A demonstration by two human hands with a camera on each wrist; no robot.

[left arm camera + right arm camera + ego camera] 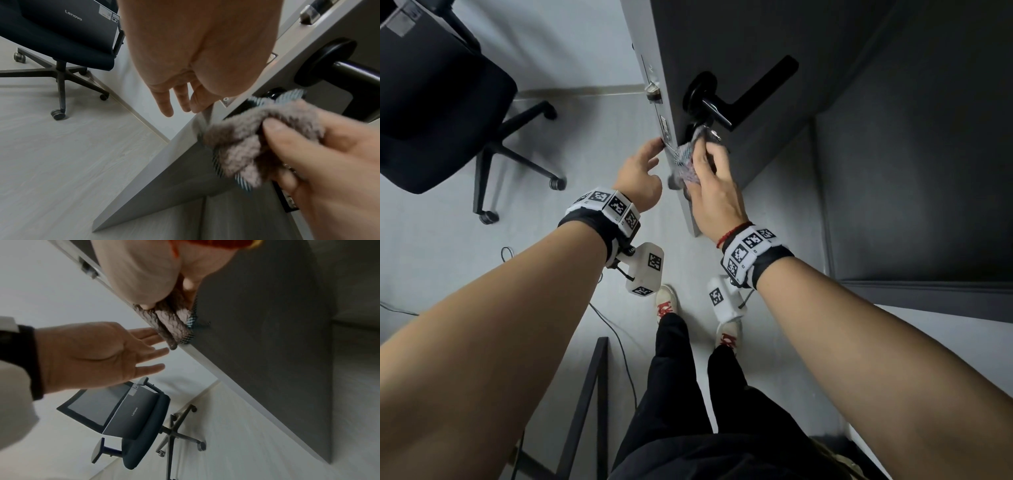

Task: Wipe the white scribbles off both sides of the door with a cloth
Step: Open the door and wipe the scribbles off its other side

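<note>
The dark grey door (756, 51) stands ajar, its pale edge (654, 113) turned toward me. My right hand (710, 178) grips a bunched grey-brown cloth (685, 161) against the door face just below the black lever handle (722, 102), close to the edge. In the left wrist view the cloth (257, 138) is pinched by my right thumb and fingers. My left hand (650, 161) is open, and its straight fingers (179, 100) touch the door edge (164, 178) by the lock plate. I see no white scribbles on the door face (267, 337).
A black office chair (448, 113) on castors stands at the left, with a dark Lenovo box (68, 19) on its seat. A black metal frame (592, 394) and floor cables (619, 342) lie near my feet. A dark wall panel (928, 171) is to the right.
</note>
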